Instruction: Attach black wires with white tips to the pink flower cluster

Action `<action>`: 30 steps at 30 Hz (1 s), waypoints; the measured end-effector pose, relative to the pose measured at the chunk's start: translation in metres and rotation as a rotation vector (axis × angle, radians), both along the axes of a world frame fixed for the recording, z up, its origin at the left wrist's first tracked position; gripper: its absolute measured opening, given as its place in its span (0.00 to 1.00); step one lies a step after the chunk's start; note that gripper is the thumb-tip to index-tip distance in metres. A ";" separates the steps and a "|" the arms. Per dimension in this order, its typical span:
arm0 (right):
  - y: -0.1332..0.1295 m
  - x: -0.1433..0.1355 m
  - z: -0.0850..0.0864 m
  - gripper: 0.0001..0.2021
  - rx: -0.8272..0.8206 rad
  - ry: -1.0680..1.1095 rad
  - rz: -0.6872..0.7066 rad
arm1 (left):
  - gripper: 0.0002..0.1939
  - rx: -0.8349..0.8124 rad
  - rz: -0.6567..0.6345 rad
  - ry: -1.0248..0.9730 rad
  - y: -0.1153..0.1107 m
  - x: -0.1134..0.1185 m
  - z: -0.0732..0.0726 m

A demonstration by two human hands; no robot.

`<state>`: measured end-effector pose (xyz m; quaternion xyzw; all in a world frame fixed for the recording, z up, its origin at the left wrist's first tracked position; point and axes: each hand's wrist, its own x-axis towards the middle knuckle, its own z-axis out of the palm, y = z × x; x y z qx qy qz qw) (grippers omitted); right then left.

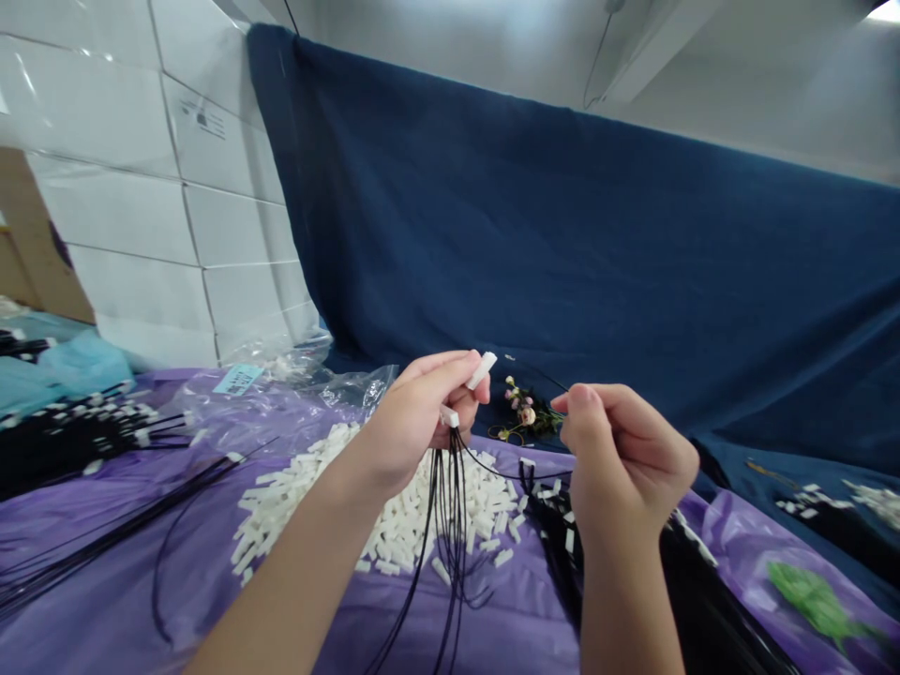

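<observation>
While both hands work near the centre of the frame, the left hand (414, 412) pinches a small white piece (482, 370) between thumb and fingers, tilted upward to the right. A second white piece (448, 416) sits lower in the same grip; black cords (450, 506) hang from there to the bottom of the frame. The right hand (625, 459), right of centre, is closed with thumb against forefinger, gripping a thin black cord (541, 476) that runs across from the left hand.

Below the left hand: a loose pile of white pieces (400, 530) on a purple sheet (534, 600). Bundles of black cords with white ends lie at left (77, 427) and lower right (710, 600). Between the hands, farther back: flowers (526, 412). Left of centre: a clear plastic bag (295, 384). Upper left: stacked white boxes (127, 197). Behind everything at centre and right: a dark blue cloth (562, 262).
</observation>
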<state>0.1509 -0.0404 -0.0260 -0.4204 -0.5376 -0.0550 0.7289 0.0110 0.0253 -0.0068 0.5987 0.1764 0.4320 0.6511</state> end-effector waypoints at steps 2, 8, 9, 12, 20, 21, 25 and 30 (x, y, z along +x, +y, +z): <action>0.000 -0.001 0.000 0.11 0.010 -0.026 -0.019 | 0.17 0.004 -0.001 -0.002 -0.001 0.000 0.000; 0.002 0.001 0.000 0.09 -0.006 -0.145 -0.051 | 0.17 0.011 -0.014 0.012 -0.001 0.000 -0.001; 0.003 0.000 0.000 0.10 0.007 -0.156 -0.072 | 0.17 0.011 -0.014 0.015 -0.001 0.000 -0.001; 0.004 -0.001 0.001 0.11 0.063 -0.202 -0.168 | 0.17 0.023 -0.003 0.029 -0.001 0.000 0.000; -0.006 0.011 0.006 0.06 0.041 -0.587 -0.318 | 0.18 0.087 0.051 0.087 -0.003 -0.002 0.002; -0.008 0.014 0.007 0.05 0.034 -0.621 -0.323 | 0.18 0.088 0.041 0.091 -0.003 -0.002 0.002; -0.010 0.019 0.007 0.04 0.008 -0.693 -0.352 | 0.18 0.092 -0.020 0.115 -0.002 -0.004 0.001; -0.006 0.011 0.004 0.04 -0.068 -0.678 -0.286 | 0.18 0.132 -0.036 0.176 -0.003 -0.005 0.001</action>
